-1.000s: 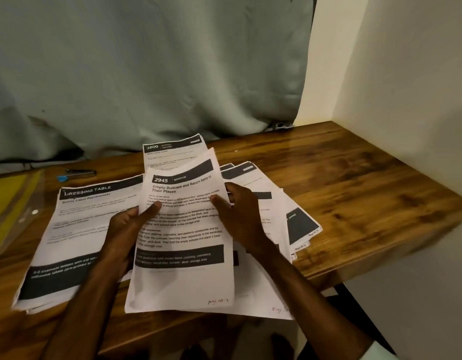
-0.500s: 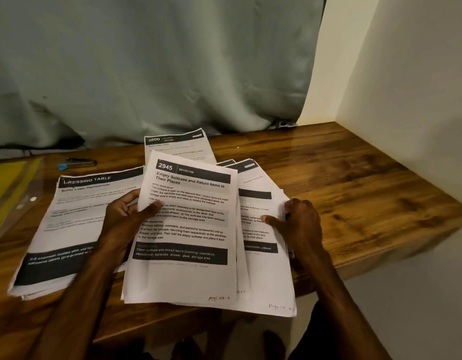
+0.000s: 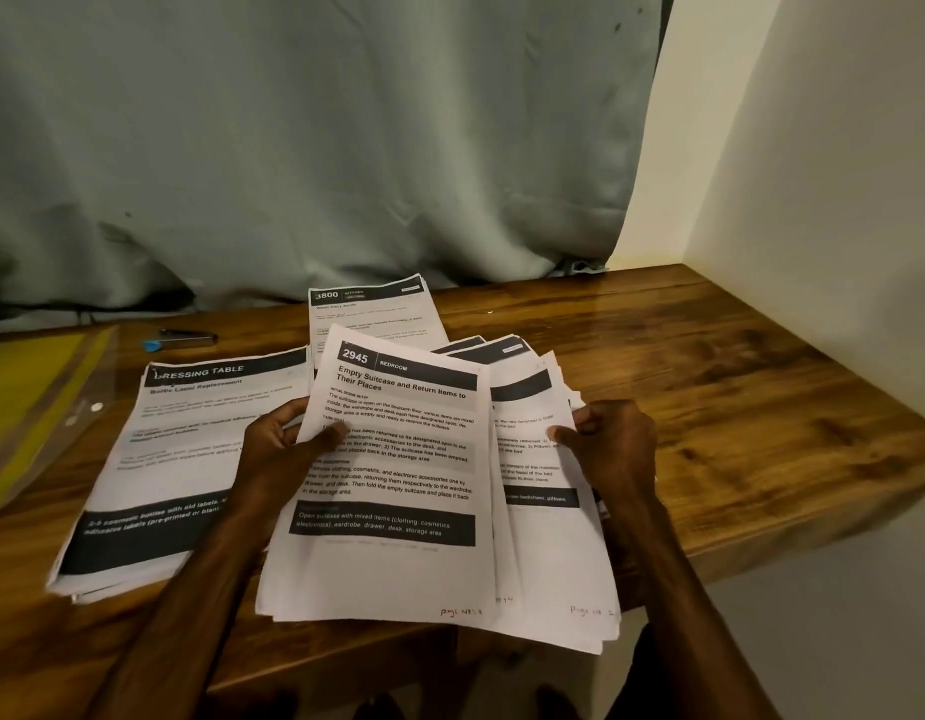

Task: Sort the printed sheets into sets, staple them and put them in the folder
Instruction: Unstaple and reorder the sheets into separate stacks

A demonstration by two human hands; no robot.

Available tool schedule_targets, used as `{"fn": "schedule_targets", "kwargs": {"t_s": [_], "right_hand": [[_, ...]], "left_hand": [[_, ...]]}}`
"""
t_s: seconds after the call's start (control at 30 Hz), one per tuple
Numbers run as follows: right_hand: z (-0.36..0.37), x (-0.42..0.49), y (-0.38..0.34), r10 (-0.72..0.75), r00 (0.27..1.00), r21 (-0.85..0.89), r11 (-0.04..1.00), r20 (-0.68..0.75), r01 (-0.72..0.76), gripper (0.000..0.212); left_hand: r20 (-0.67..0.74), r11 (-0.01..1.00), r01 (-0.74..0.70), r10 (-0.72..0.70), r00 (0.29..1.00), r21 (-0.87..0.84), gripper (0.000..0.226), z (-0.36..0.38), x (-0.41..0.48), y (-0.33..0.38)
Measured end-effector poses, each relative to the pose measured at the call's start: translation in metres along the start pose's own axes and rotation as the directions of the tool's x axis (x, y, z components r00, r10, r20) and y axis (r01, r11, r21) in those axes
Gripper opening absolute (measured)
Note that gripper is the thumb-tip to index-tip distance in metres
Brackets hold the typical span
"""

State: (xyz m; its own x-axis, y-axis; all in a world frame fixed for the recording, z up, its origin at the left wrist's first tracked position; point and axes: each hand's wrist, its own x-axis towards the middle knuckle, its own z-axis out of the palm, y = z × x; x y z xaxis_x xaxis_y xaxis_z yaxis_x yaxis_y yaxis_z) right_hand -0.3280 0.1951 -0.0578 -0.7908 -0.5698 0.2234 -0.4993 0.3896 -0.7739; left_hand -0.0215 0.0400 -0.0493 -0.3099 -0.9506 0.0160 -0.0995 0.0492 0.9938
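The fanned sheets (image 3: 548, 553) sit between both hands at the front of the bench (image 3: 709, 387), and their lower edges hang out past its front edge. The top sheet (image 3: 398, 569) is headed "2945 Bedroom, Empty Suitcase and Return Items to Their Places". Handwritten page marks show in the bottom corners.

The left grip (image 3: 281, 452) is clamped on the top sheet's left edge, thumb on the print and fingers curled behind. The right grip (image 3: 613, 444) pinches the right edge of the fan, thumb lying on the paper and fingers wrapped round the edge.

Just left of the fan, a "Dressing Table" pile (image 3: 190, 459) lies flat on the bench, partly under the left forearm. Behind the fan lies a "3800" sheet (image 3: 377, 314), its near end covered by the top sheet. At the far left lies the folder (image 3: 34, 392), yellow under a clear cover. Between the folder and the "3800" sheet, near the back of the bench, is a slim dark tool (image 3: 184, 338) with a blue end. A grey curtain (image 3: 294, 148) hangs behind the bench and a pale wall (image 3: 813, 200) closes the right side.
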Motion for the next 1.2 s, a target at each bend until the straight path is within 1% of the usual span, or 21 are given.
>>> {"fn": "schedule_targets", "kwargs": {"t_s": [0.1,0.23,0.33,0.4,0.5,0.57,0.6,0.63,0.7,0.73,0.77,0.8,0.83,0.87,0.9,0.97,1.0,1.03,1.1,1.13,1.2], "right_hand": [[-0.001,0.003,0.0,-0.012,1.0,-0.015,1.0,-0.017,0.012,0.013],[-0.005,0.005,-0.002,-0.123,0.992,-0.125,0.985,-0.006,0.121,0.022],[-0.009,0.001,-0.01,-0.201,0.975,-0.186,0.966,-0.098,0.18,0.021],[-0.014,-0.001,-0.016,-0.261,0.948,-0.18,0.957,-0.183,0.228,0.023],[-0.026,0.007,-0.029,-0.362,0.876,-0.12,0.932,-0.32,0.341,0.029],[-0.039,0.021,-0.035,-0.428,0.819,-0.041,0.893,-0.382,0.447,0.046],[-0.048,0.027,-0.038,-0.436,0.805,-0.008,0.881,-0.403,0.473,0.053],[-0.055,0.035,-0.038,-0.417,0.799,-0.004,0.887,-0.434,0.461,0.054],[-0.072,0.049,-0.038,-0.407,0.778,-0.075,0.902,-0.478,0.425,0.046],[-0.079,0.056,-0.039,-0.381,0.78,-0.06,0.911,-0.496,0.407,0.043],[-0.082,0.061,-0.045,-0.287,0.787,0.046,0.928,-0.546,0.37,0.041],[-0.084,0.069,-0.047,-0.16,0.791,0.181,0.929,-0.591,0.324,0.04],[-0.084,0.077,-0.05,-0.023,0.805,0.31,0.916,-0.593,0.255,0.038],[-0.083,0.083,-0.052,0.116,0.827,0.433,0.887,-0.549,0.163,0.035],[-0.078,0.087,-0.051,0.228,0.855,0.553,0.829,-0.467,0.081,0.03],[-0.067,0.091,-0.043,0.399,0.871,0.773,0.634,-0.285,-0.037,0.014],[-0.057,0.091,-0.037,0.444,0.865,0.79,0.606,-0.236,-0.095,0.01],[-0.048,0.095,-0.026,0.455,0.87,0.758,0.631,-0.191,-0.164,0.014],[-0.033,0.088,-0.023,0.442,0.882,0.565,0.775,-0.162,-0.284,0.028],[-0.028,0.077,-0.029,0.426,0.886,0.48,0.825,-0.184,-0.298,0.027],[-0.014,0.05,-0.043,0.324,0.931,0.457,0.863,-0.169,-0.217,0.016]], "left_hand": [[0.003,1.0,-0.001,0.001,1.0,0.01,0.038,0.001,0.001,0.0],[-0.014,1.0,-0.016,0.017,1.0,0.023,0.035,0.003,0.001,0.0],[-0.019,0.999,-0.037,0.037,0.999,0.015,0.036,0.005,0.001,-0.001],[-0.018,0.998,-0.054,0.054,0.998,0.016,0.041,0.006,0.001,-0.002],[-0.025,0.995,-0.092,0.093,0.995,0.027,0.057,0.007,0.002,-0.004],[-0.024,0.99,-0.137,0.138,0.99,0.018,0.064,0.007,0.001,-0.004],[-0.02,0.986,-0.168,0.168,0.986,0.012,0.067,0.007,0.001,-0.005],[-0.016,0.98,-0.198,0.198,0.98,0.01,0.068,0.007,0.001,-0.006],[-0.02,0.971,-0.24,0.24,0.971,0.018,0.067,0.006,0.001,-0.008],[-0.025,0.967,-0.254,0.255,0.967,0.036,0.063,0.005,0.001,-0.009],[-0.028,0.961,-0.266,0.269,0.963,0.073,0.055,0.004,0.002,-0.01],[-0.026,0.951,-0.282,0.288,0.957,0.123,0.045,0.003,0.004,-0.012],[-0.016,0.932,-0.304,0.313,0.95,0.196,0.032,0.003,0.005,-0.014],[0.006,0.91,-0.328,0.338,0.941,0.252,0.023,0.002,0.005,-0.016],[0.026,0.895,-0.341,0.349,0.937,0.289,0.02,0.001,0.006,-0.019],[0.049,0.897,-0.335,0.336,0.941,0.287,0.022,0.002,0.005,-0.021],[0.053,0.902,-0.327,0.326,0.944,0.282,0.023,0.003,0.004,-0.021],[0.06,0.904,-0.323,0.319,0.946,0.279,0.024,0.004,0.004,-0.021],[0.077,0.909,-0.318,0.309,0.948,0.269,0.028,0.005,0.005,-0.021],[0.085,0.912,-0.313,0.301,0.95,0.265,0.03,0.005,0.005,-0.02],[0.084,0.932,-0.284,0.272,0.959,0.226,0.032,0.007,0.003,-0.016]]}}
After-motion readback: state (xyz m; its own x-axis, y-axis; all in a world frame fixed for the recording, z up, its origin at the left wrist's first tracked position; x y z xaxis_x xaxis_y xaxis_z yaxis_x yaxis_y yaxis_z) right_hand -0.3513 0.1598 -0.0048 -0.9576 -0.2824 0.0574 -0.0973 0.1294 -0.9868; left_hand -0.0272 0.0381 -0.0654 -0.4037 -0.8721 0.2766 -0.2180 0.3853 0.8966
